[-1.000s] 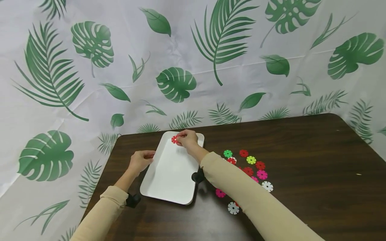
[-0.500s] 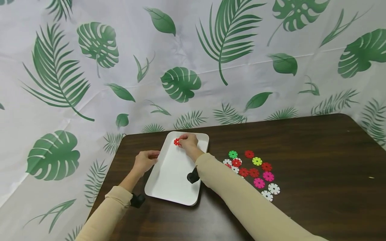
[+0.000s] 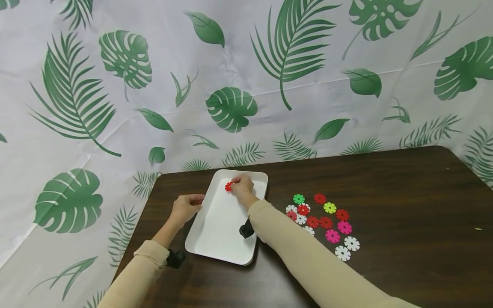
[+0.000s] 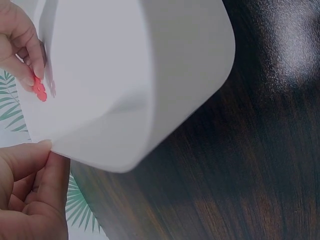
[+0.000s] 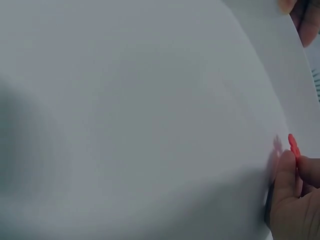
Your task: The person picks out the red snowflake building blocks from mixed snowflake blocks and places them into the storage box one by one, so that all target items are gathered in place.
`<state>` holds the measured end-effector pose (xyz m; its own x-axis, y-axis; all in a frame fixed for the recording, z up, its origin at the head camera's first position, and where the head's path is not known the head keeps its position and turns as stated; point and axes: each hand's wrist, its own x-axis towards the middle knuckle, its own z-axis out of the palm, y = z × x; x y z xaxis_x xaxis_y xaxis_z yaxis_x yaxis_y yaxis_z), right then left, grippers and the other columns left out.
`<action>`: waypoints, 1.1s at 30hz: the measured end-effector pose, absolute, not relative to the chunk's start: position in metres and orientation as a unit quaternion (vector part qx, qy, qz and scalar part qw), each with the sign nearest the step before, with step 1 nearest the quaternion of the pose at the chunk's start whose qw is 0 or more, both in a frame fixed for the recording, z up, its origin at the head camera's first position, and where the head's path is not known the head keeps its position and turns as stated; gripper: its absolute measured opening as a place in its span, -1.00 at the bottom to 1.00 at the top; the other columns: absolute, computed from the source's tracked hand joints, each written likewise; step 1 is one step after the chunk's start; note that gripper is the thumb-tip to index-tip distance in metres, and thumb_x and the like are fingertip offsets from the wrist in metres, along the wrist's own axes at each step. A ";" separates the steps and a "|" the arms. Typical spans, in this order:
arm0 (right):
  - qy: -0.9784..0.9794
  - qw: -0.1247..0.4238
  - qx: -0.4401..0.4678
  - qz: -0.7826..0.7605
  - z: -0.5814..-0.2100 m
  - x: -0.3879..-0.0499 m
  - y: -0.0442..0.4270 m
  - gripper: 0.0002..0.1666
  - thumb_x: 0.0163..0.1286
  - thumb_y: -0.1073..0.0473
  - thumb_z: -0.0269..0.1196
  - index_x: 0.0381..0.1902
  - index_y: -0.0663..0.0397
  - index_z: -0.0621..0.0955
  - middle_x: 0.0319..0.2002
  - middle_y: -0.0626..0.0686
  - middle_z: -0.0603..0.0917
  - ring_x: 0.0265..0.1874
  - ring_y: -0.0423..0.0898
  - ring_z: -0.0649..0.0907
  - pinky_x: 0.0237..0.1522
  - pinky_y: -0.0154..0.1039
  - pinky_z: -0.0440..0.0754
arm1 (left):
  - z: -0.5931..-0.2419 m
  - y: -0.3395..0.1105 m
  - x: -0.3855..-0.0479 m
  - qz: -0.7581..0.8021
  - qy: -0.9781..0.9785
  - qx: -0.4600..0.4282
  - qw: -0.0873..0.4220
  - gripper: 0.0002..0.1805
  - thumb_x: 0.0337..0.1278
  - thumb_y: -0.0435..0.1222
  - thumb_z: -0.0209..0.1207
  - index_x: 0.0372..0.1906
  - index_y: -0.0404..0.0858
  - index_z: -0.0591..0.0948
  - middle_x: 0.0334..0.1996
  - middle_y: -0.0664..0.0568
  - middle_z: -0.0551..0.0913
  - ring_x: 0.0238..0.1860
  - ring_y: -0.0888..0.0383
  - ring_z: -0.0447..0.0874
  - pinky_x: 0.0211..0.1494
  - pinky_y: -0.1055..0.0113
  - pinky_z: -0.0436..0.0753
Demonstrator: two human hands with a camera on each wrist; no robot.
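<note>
A white cloth (image 3: 173, 25) printed with green leaves spreads behind a dark worktop (image 3: 404, 205) and runs down past its left side. Feathery fronds (image 3: 73, 94) mingle with broad, split leaves (image 3: 69, 201), while a crease (image 3: 316, 84) crosses the fabric at right. The worktop, its far corners rounded, bears streaked wood grain and a pale speck (image 3: 478, 229) toward the right. Bright glare (image 4: 295, 40) whitens its surface in the left wrist view.
</note>
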<state>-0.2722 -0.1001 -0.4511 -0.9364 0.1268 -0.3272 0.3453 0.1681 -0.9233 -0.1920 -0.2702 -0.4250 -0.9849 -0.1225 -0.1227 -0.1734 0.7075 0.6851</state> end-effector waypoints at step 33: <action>0.803 0.056 0.130 -0.579 -0.454 -0.273 -0.105 -0.79 0.06 0.51 0.16 -0.39 0.23 0.67 -0.44 0.09 0.64 -0.44 -0.07 0.56 -0.48 -0.42 0.42 | -0.426 -0.270 -0.193 0.386 0.918 -0.088 0.029 -0.68 0.09 -0.51 0.16 0.00 -0.41 0.62 -0.13 -0.24 0.68 -0.19 0.03 0.64 -0.15 0.27 0.64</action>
